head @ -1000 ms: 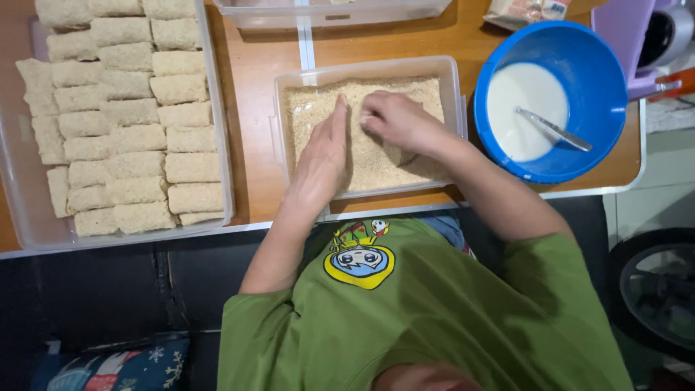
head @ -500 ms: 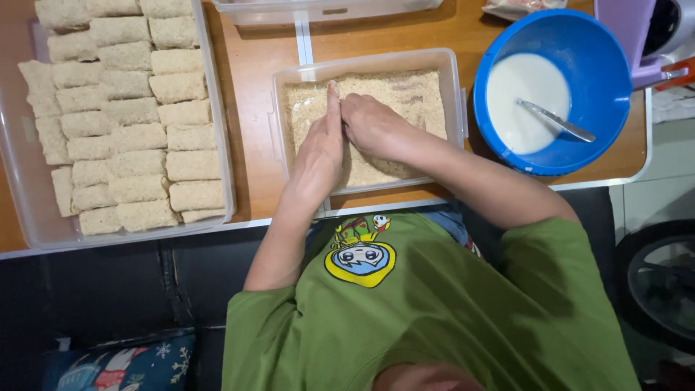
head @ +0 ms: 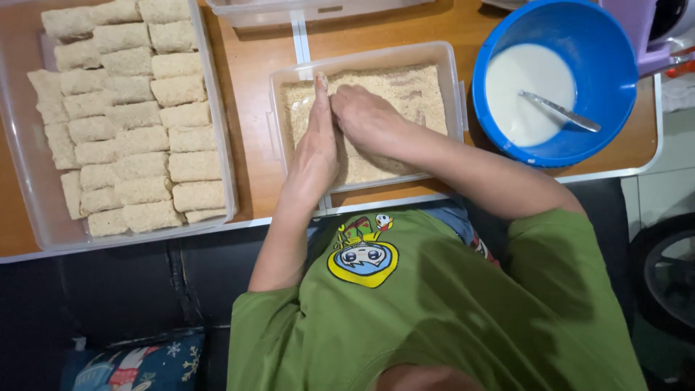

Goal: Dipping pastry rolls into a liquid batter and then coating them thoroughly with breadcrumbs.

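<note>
Both hands' grip [head: 340,130] in breadcrumb container [head: 452,80]

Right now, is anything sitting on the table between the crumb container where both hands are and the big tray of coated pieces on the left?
Nothing visible does. Between the crumb container and the tray lies only a bare strip of wooden table. The left hand and right hand are in the crumbs.

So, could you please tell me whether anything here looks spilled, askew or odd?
Nothing stands out. Both hands, left hand and right hand, press into the crumb tray; the spoon rests in the blue bowl.
</note>
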